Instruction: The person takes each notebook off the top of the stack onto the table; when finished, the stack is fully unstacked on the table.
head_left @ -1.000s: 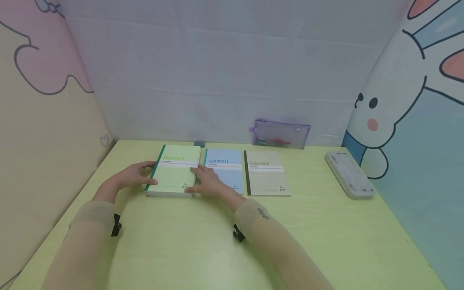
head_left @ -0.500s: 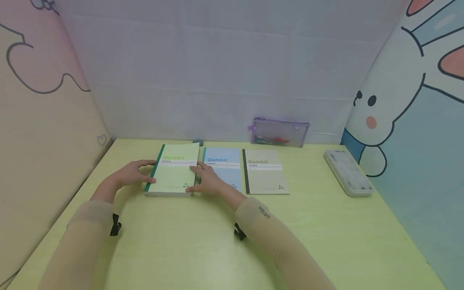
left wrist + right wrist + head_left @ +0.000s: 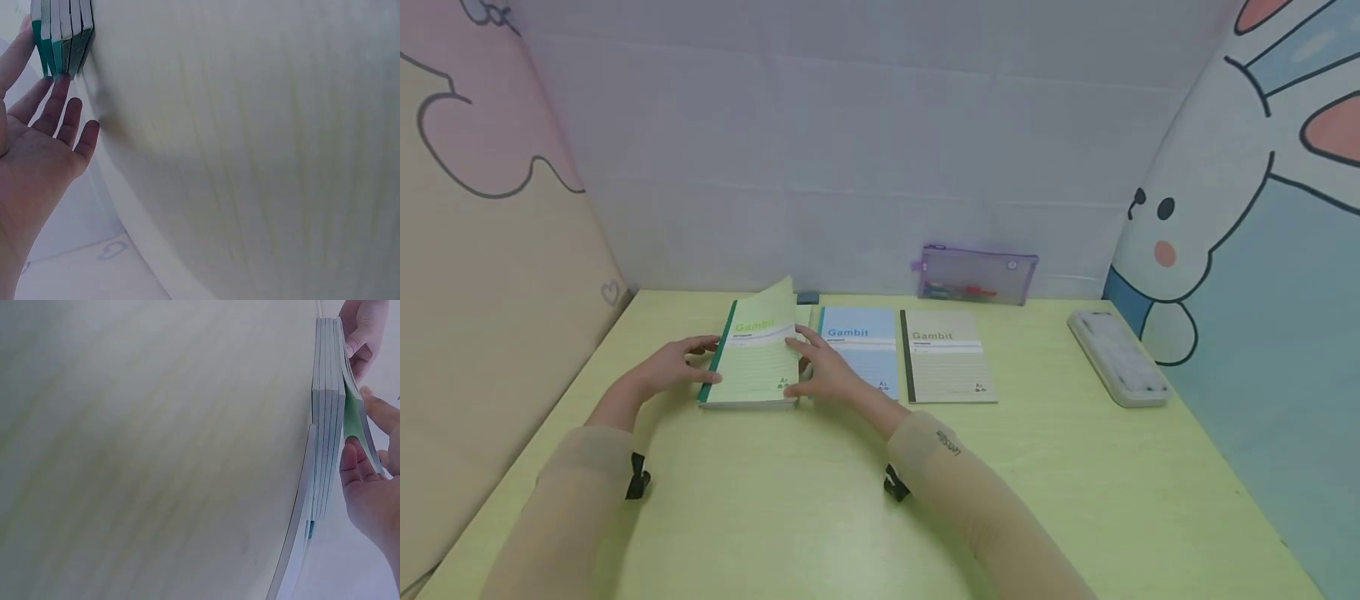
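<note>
A stack of green-spined notebooks lies at the left, its lower notebooks' edges [image 3: 326,406] showing in the right wrist view. The top green notebook [image 3: 760,358] has its right side bent upward, its far corner highest. My right hand [image 3: 831,371] holds that raised side, thumb on the cover and fingers beneath. At the green spines [image 3: 62,53] is my left hand [image 3: 670,367], its thumb on the top cover and its fingertips against the spine side. Beside the stack a blue notebook [image 3: 868,342], partly behind my right hand, lies flat.
A grey-beige notebook [image 3: 951,358] lies right of the blue one. Against the back wall leans a purple mesh pencil pouch [image 3: 977,275]. A pale oblong case [image 3: 1117,358] lies at the right, and a small dark blue object [image 3: 807,298] sits behind the stack.
The top notebook's right side has risen off the stack, baring part of the notebook below. My right fingers have slid under it; my left hand stays at the spine.
</note>
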Motion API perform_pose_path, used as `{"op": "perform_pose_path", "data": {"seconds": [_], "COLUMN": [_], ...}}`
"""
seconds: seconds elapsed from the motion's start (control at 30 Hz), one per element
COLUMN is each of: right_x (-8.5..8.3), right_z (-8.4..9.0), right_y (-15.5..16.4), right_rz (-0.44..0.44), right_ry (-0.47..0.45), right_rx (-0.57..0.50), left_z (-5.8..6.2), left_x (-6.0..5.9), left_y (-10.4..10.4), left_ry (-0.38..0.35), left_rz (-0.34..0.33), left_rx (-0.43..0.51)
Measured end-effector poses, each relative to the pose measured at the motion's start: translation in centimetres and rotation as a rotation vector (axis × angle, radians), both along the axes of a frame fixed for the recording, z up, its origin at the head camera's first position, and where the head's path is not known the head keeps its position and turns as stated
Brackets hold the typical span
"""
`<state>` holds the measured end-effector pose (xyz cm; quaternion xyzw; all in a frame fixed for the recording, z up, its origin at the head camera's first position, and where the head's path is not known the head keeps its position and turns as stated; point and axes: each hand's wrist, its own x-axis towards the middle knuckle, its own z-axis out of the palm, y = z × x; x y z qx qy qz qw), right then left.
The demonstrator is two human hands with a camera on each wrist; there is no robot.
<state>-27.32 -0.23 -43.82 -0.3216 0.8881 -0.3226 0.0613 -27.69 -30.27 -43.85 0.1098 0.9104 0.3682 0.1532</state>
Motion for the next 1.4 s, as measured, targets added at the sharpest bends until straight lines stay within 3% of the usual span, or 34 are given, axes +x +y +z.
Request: {"op": "perform_pose_path", "data": {"seconds": [0.17,0.4,0.87,1.13,1.4], "right_x": [0.2,0.1,-0.2,-1.2,-2.2], "right_z": [0.2,0.8,3.9,4.4,6.1], "right_y": [0.2,0.6,2.5,4.4,7.4], "right_rz": [0.028,0.004,0.011,-0.056,-0.050], "right_ry": [-0.035,-0.082,-0.092,-0.165,-0.254], "right_rx": [-0.057,-0.129,-0.201,-0.290,-0.367], "left_z": [-0.2,0.5,3.4,4.7,6.8], "left_x": [0.0,-0.1,0.1,-0.7,-1.4], "left_y": [0.1,0.1,1.8,3.0,5.2], "left_ry": [-0.006,0.080,0.143,0.207,0.247], "left_rz": [0.006,0.015,0.000,0.012,-0.033], "left_rx": [-0.004,0.031,0.073,0.113,0.129]}}
